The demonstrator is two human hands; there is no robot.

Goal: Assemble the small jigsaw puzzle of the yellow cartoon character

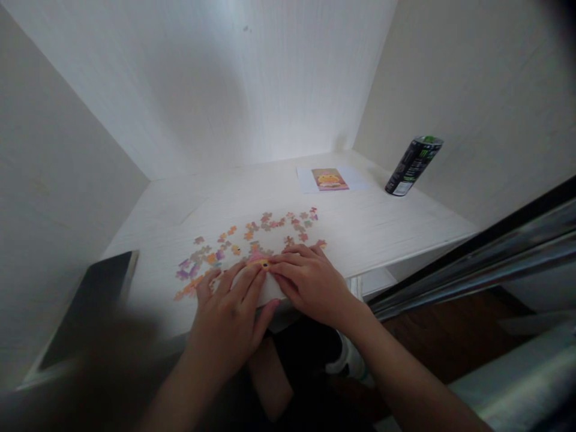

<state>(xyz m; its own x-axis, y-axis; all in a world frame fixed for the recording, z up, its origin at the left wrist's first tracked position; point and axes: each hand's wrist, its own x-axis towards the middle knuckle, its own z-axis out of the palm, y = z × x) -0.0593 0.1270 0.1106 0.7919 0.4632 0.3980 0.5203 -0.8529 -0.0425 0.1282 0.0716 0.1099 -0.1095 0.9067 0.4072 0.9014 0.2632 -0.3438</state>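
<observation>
Small jigsaw pieces (255,257), pink and yellow and seemingly joined, lie on the white desk between my two hands. A yellow piece with a black dot (265,266) sits right at my fingertips. My left hand (229,312) rests palm down with fingers stretched out, its index fingertip touching this yellow piece from the left and its thumb held apart. From the right, my right hand (315,282) has its fingers drawn together at the same piece, seeming to pinch its edge. The fingertips partly cover the pieces.
Loose jigsaw pieces (265,222) spread in an arc beyond my hands, more of them (193,267) to the left. A picture card (330,179) lies on white paper farther back. A black can (413,167) stands at the right; a dark flat panel (90,306) is at the left.
</observation>
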